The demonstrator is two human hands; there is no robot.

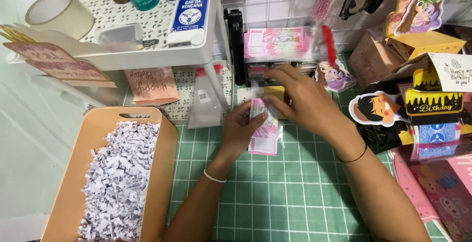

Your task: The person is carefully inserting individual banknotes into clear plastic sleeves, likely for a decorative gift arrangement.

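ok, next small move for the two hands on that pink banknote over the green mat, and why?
Probably slide the pink paper banknote further into its clear plastic sleeve. The left hand pinches the note's left edge and the right hand grips its top over the green gridded cutting mat; how far in it sits is unclear.

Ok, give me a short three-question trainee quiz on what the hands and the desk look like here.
1. True or false: both hands, the left hand and the right hand, touch the pink banknote.
2. What fills the tan bin? A) coins B) shredded paper C) ribbon
3. What surface lies under the banknote?

Key
1. True: the two hands grip its upper end.
2. B.
3. A green cutting mat with a grid.
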